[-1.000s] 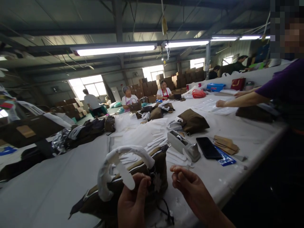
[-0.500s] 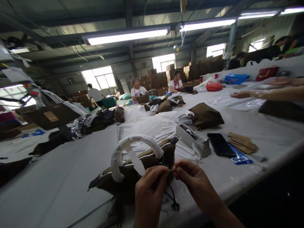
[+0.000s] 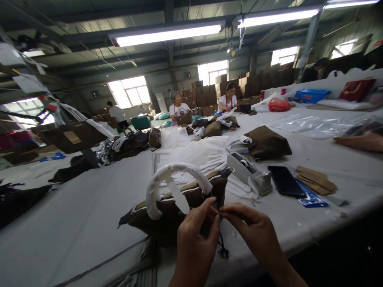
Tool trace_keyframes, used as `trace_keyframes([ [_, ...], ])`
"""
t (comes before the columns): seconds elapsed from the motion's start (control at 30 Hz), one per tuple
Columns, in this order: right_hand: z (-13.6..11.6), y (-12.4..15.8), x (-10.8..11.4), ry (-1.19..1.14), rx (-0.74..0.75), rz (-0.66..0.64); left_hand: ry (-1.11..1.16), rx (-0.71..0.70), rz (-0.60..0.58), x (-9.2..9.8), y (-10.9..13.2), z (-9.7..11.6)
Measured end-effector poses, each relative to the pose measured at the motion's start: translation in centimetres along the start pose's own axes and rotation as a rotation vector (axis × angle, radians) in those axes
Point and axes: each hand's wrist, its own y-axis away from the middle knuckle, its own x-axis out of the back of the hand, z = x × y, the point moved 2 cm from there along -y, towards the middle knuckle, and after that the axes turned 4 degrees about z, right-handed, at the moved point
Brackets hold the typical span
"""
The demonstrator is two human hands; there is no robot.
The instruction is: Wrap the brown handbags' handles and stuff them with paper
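Observation:
A brown handbag [image 3: 176, 207] lies on the long white table [image 3: 74, 223] in front of me, its handle [image 3: 167, 179] wrapped in white paper and arching upward. My left hand [image 3: 194, 239] and my right hand [image 3: 254, 231] meet just in front of the bag. Both pinch a small dark item at the bag's near end, too small to name. A dark cord [image 3: 223, 247] hangs below the fingertips.
A tape dispenser [image 3: 249, 173], a black phone [image 3: 285, 181] and brown tags [image 3: 317, 183] lie to the right. More brown bags [image 3: 267, 143], white paper strips [image 3: 206, 159] and plastic sheets cover the table. A co-worker's hand [image 3: 359, 141] rests at far right. Other people work at the far end.
My hands have come together from apart and now pinch at the bag's near end. The view has shifted left, and the co-worker's arm has drawn back to the right edge.

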Motion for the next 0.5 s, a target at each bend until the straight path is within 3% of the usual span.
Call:
trace_keyframes([
  [0.17, -0.65, -0.09, -0.15, 0.074, 0.109, -0.001, -0.029, -0.025, -0.010, 0.08, -0.11, 0.00],
  [0.5, -0.96, -0.25, -0.54, 0.133, 0.164, -0.007, 0.021, 0.029, -0.029, 0.25, 0.12, -0.22],
])
